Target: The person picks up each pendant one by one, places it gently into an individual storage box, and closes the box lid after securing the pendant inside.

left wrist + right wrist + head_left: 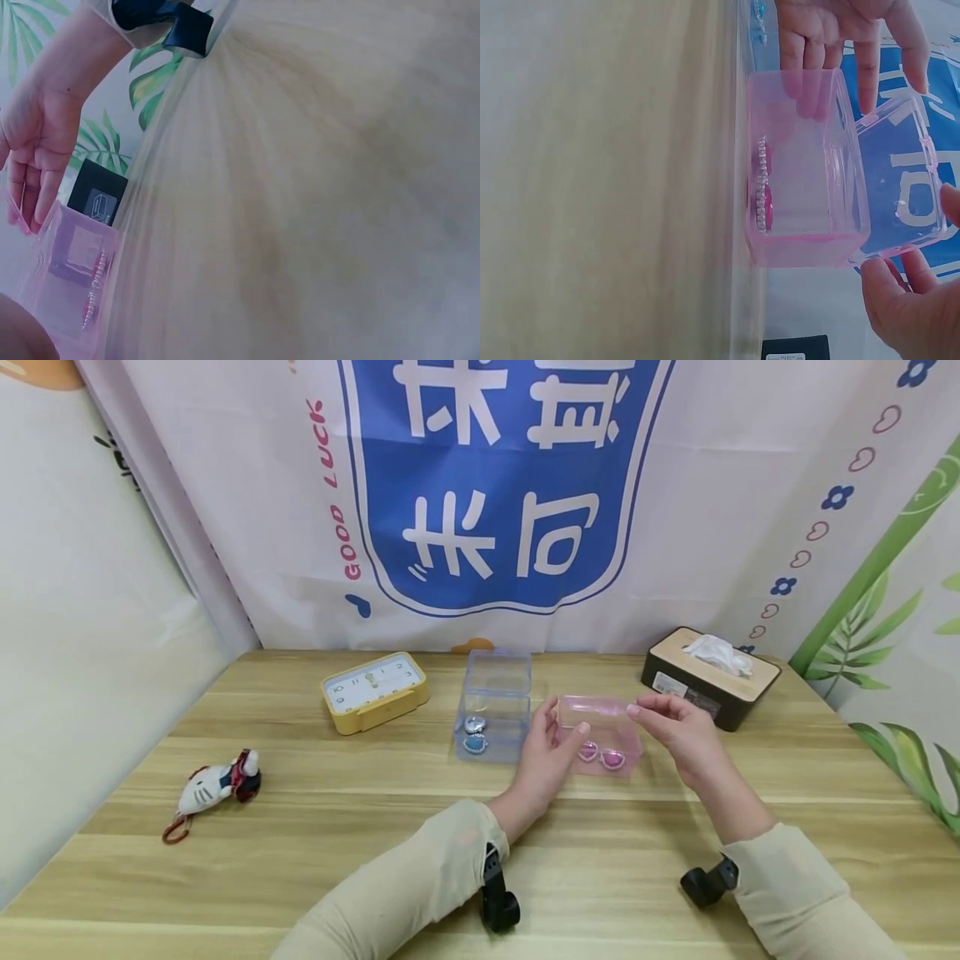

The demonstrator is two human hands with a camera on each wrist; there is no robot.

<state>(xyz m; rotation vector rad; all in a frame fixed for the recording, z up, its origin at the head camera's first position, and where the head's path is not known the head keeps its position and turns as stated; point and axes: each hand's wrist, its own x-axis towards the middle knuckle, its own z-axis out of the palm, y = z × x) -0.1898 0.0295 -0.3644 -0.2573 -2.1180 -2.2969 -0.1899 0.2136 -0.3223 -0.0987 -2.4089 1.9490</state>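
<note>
A clear pink plastic box [632, 762] sits on the table with its hinged lid [900, 184] partly raised. Inside lie two pink oval ornaments [612, 760] edged with small pearly beads. My left hand [542, 756] rests against the box's left end, its fingers straight along that wall and the thumb apart from them. At the opposite side, my right hand [678, 731] pinches the lid's edge between thumb and fingers. Just left of my left hand stands a clear blue box [498, 747], lid up, with two blue beaded ornaments [475, 743] in it.
Left of the blue box lies a yellow-framed clock [375, 693]. A tissue box [708, 677] with a wooden top stands behind my right hand. Toward the table's left edge is a white plush keychain [217, 785]. A printed curtain [285, 527] hangs along the back edge.
</note>
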